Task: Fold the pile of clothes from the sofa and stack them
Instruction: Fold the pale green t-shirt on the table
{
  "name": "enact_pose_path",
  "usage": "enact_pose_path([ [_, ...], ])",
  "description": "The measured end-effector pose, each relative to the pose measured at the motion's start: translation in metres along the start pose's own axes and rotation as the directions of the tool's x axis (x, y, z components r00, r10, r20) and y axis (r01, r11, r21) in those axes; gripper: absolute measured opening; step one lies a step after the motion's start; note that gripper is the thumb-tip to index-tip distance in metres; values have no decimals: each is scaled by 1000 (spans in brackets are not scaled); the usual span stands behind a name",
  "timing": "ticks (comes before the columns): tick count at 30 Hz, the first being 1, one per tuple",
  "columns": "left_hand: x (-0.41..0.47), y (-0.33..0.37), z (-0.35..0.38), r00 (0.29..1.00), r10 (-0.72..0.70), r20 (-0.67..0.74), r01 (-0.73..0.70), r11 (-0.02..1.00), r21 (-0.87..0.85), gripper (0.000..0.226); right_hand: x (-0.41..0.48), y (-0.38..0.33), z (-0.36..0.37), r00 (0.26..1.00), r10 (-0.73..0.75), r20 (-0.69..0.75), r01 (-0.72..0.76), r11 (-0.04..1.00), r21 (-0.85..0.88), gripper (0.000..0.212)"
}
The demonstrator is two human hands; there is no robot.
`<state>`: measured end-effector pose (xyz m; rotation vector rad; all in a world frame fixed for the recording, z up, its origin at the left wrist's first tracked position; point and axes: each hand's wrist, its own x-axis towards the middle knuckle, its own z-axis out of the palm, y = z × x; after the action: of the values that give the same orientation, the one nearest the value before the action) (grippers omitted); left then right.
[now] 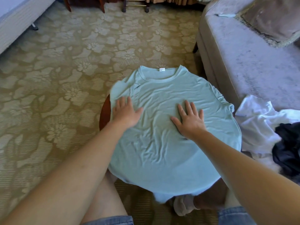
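Observation:
A pale green T-shirt (170, 143) lies spread over a small round wooden table (104, 111), collar and white label at the far side, hem hanging over the near edge. My left hand (125, 113) presses flat on the shirt's left side near the sleeve, fingers straight. My right hand (190, 118) lies flat on the shirt's middle, fingers spread. On the sofa (243, 62) at the right sit a crumpled white garment (258, 122) and a dark garment (287, 151).
A patterned beige carpet (65, 78) covers the floor to the left and beyond the table. A cushion (272, 18) rests on the sofa's far end. A bed corner (17, 18) is at the top left, with chair legs and a wheeled rack at the top.

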<state>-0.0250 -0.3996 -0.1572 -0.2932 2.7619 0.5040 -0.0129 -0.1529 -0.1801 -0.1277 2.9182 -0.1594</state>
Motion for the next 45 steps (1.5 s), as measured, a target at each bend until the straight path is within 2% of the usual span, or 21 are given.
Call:
enact_pose_path([
  [3, -3, -13, 25, 998, 48, -33, -42, 985, 165, 84, -3, -4, 5, 1000, 7, 2, -7, 1000, 7, 75],
  [6, -1, -30, 22, 991, 95, -99, -72, 975, 212, 86, -2, -16, 8, 1000, 31, -1, -31, 999, 14, 76],
  [12, -4, -40, 15, 986, 140, -86, -115, 962, 249, 81, -15, -40, 11, 999, 42, 22, -44, 996, 80, 76],
  [16, -11, -35, 4, 995, 67, -77, -41, 954, 296, 78, -32, -32, 1, 1000, 11, 2, -11, 993, 115, 72],
  [19, -22, -16, -5, 997, 12, -82, 15, 947, 321, 79, -37, 6, -12, 969, 197, -151, -161, 962, 220, 67],
  [22, -31, 22, 3, 990, 119, -80, -85, 934, 346, 75, -43, 52, -17, 887, 382, -258, -281, 892, 353, 63],
  [25, -32, 67, 29, 969, 237, -70, -204, 927, 315, 73, -46, 85, -19, 836, 477, -272, -332, 833, 443, 59],
  [26, -32, 80, 37, 961, 266, -74, -234, 926, 296, 73, -47, 92, -20, 834, 473, -286, -316, 832, 455, 58],
  [28, -31, 106, 53, 947, 316, -66, -287, 917, 276, 72, -48, 99, -20, 873, 369, -318, -215, 878, 428, 56],
  [30, -29, 126, 66, 938, 344, -47, -318, 906, 280, 71, -45, 103, -17, 921, 248, -299, -128, 920, 371, 58],
  [31, -28, 133, 72, 938, 344, -40, -320, 904, 283, 71, -43, 106, -15, 929, 251, -274, -140, 919, 369, 58],
  [33, -27, 140, 82, 942, 332, -37, -308, 906, 290, 70, -38, 114, -14, 901, 364, -235, -242, 872, 425, 59],
  [35, -26, 138, 90, 941, 329, -81, -293, 912, 287, 69, -38, 121, -11, 843, 494, -213, -338, 795, 505, 61],
  [38, -26, 134, 94, 929, 330, -169, -286, 928, 240, 68, -42, 126, -3, 796, 601, -75, -438, 657, 614, 72],
  [41, -26, 133, 95, 918, 338, -207, -293, 931, 220, 66, -48, 127, 2, 818, 573, 50, -436, 561, 704, 77],
  [43, -27, 133, 95, 917, 336, -215, -290, 932, 217, 65, -48, 132, -1, 847, 527, 72, -383, 510, 770, 75],
  [45, -28, 133, 96, 917, 334, -219, -286, 932, 224, 64, -43, 138, -7, 881, 469, 60, -322, 502, 803, 73],
])
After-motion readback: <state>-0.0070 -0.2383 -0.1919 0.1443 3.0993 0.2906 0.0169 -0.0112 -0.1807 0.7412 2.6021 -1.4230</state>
